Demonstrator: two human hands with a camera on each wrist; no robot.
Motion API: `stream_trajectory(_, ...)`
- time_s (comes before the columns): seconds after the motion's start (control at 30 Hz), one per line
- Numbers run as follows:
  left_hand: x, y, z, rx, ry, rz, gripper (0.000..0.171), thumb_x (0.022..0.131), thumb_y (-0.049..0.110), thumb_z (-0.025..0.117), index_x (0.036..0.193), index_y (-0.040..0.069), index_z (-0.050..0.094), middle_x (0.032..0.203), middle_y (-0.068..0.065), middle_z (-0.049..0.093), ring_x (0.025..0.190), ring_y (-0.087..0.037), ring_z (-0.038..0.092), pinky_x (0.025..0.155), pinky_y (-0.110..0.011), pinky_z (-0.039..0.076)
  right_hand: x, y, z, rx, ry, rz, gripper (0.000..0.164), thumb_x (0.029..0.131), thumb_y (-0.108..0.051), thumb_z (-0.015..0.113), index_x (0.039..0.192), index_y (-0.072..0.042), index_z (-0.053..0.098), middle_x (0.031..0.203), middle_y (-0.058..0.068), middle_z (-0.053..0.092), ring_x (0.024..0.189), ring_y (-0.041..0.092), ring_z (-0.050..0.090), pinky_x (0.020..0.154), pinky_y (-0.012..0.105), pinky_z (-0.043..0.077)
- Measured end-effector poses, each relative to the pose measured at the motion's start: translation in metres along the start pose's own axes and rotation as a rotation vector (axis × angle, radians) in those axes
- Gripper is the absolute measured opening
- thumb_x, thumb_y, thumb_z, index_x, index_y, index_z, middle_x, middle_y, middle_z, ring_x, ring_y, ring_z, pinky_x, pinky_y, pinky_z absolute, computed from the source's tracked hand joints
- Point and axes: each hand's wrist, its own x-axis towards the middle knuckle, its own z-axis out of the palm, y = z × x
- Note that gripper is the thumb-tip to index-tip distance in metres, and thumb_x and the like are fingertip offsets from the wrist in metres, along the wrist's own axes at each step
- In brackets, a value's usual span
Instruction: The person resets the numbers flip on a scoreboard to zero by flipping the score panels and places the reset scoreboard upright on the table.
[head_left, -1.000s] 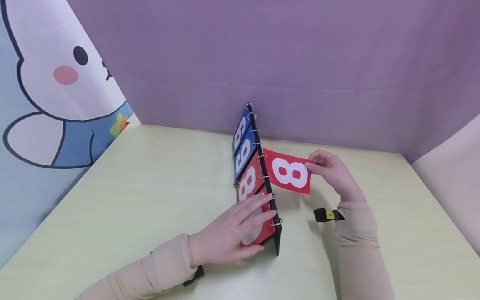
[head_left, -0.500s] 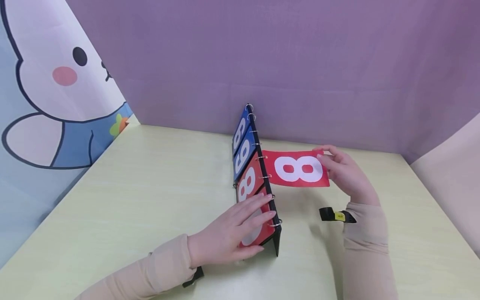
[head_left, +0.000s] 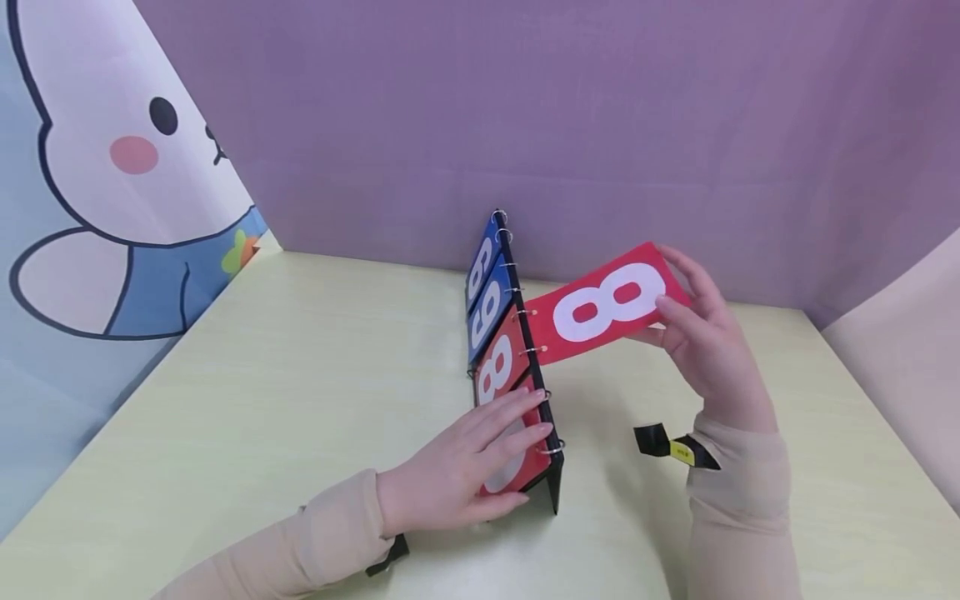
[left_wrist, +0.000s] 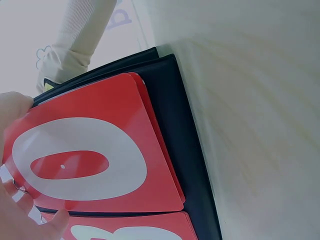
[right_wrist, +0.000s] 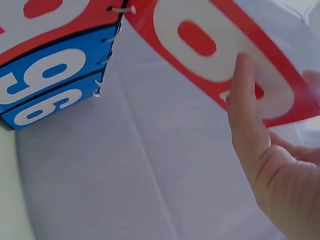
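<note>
A tabletop flip scoreboard (head_left: 517,333) stands like a tent, its ring-bound number cards facing left. My left hand (head_left: 465,467) rests on its near end, fingers nearly straight across the nearest red card (left_wrist: 80,160), which shows a white 0 in the left wrist view. On the right side of the spine, my right hand (head_left: 708,342) pinches the free end of a red card with a white 8 (head_left: 600,304), thumb on its printed face. That card stays on its rings and slopes upward to the right. Another red 8 card (head_left: 495,367) lies on the left face.
Blue number cards (head_left: 483,312) hang at the scoreboard's far end. The pale yellow tabletop (head_left: 337,358) spreads around it. A purple cloth backdrop (head_left: 525,125) closes off the back, and a cartoon-printed sheet (head_left: 112,208) hangs at the left.
My right hand has moved right and then up with the red 8 card, whose free end has risen from drooping to tilted upward. The left hand and scoreboard have stayed in place.
</note>
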Motion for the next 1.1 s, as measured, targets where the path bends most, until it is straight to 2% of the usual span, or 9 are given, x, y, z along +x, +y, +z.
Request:
stream_trajectory(0.13,0.001,0.0,0.001,0.012,0.009,0.011,0.076,0.083,0.029,0.073,0.142,0.01,0.029,0.153,-0.013,0.024,0.142,-0.028,0.025,0.111,-0.04,0.035,-0.003,-0.003,0.017,-0.154,0.09,0.007,0.06,0.094,-0.004,0.052,0.147,-0.021,0.029,0.132,0.006,0.039,0.122,0.019,0.042,0.08,0.023,0.055)
stream_trajectory(0.2,0.0,0.0,0.001,0.017,0.013,0.014,0.076,0.083,0.029,0.073,0.142,0.01,0.029,0.152,-0.013,0.024,0.142,-0.028,0.025,0.111,-0.04,0.034,-0.002,0.0,0.023,-0.249,0.096,-0.003,0.068,0.092,-0.003,0.055,0.149,-0.025,0.024,0.131,0.004,0.039,0.122,0.018,0.042,0.08,0.021,0.054)
stream_trajectory(0.27,0.0,-0.001,0.001,0.017,0.013,0.013,0.077,0.082,0.03,0.073,0.142,0.01,0.029,0.153,-0.013,0.024,0.142,-0.028,0.025,0.111,-0.04,0.034,-0.001,0.003,0.028,-0.333,0.084,-0.021,0.077,0.09,0.0,0.057,0.15,-0.027,0.018,0.131,0.003,0.039,0.121,0.016,0.044,0.08,0.019,0.054)
stream_trajectory(0.37,0.0,0.0,0.001,0.01,0.007,0.004,0.077,0.082,0.03,0.073,0.143,0.011,0.028,0.153,-0.013,0.024,0.142,-0.027,0.024,0.111,-0.04,0.035,-0.001,0.008,0.035,-0.473,0.054,-0.03,0.071,0.089,-0.001,0.058,0.147,-0.018,0.021,0.129,0.005,0.043,0.115,0.011,0.051,0.081,0.018,0.053)
stream_trajectory(0.5,0.0,0.0,0.0,0.005,0.005,0.001,0.077,0.083,0.03,0.073,0.143,0.011,0.028,0.152,-0.012,0.024,0.142,-0.026,0.024,0.111,-0.04,0.035,-0.002,0.014,0.045,-0.621,0.022,0.024,0.059,0.09,-0.008,0.062,0.138,-0.006,0.029,0.127,0.01,0.049,0.107,0.012,0.058,0.081,0.018,0.053)
stream_trajectory(0.63,0.001,0.0,0.0,0.006,0.014,0.009,0.077,0.082,0.029,0.073,0.143,0.011,0.028,0.152,-0.013,0.025,0.142,-0.027,0.024,0.111,-0.04,0.034,0.0,0.022,0.052,-0.662,-0.045,0.035,0.065,0.087,-0.008,0.066,0.14,-0.008,0.028,0.129,0.012,0.05,0.109,0.023,0.059,0.082,0.022,0.054)
stream_trajectory(0.73,0.0,0.0,0.0,0.007,0.016,0.013,0.079,0.082,0.029,0.074,0.143,0.011,0.027,0.152,-0.013,0.025,0.142,-0.027,0.025,0.111,-0.04,0.034,0.001,0.028,0.056,-0.687,-0.095,0.014,0.063,0.085,-0.007,0.068,0.138,-0.007,0.033,0.127,0.012,0.053,0.109,0.026,0.06,0.085,0.032,0.055)
stream_trajectory(0.87,0.0,0.0,0.0,0.013,0.025,0.023,0.08,0.08,0.028,0.075,0.143,0.011,0.027,0.152,-0.014,0.025,0.142,-0.028,0.025,0.112,-0.041,0.033,0.004,0.037,0.06,-0.734,-0.145,-0.082,0.059,0.082,-0.004,0.071,0.134,-0.005,0.043,0.123,0.012,0.057,0.105,0.025,0.061,0.087,0.042,0.054)
stream_trajectory(1.1,0.0,-0.002,0.002,0.055,0.061,0.068,0.078,0.081,0.027,0.074,0.142,0.007,0.029,0.15,-0.017,0.027,0.14,-0.032,0.029,0.112,-0.044,0.031,0.008,0.047,0.063,-0.866,-0.174,-0.432,0.04,0.073,0.004,0.077,0.111,0.001,0.067,0.107,0.013,0.068,0.092,0.023,0.067,0.083,0.034,0.056)
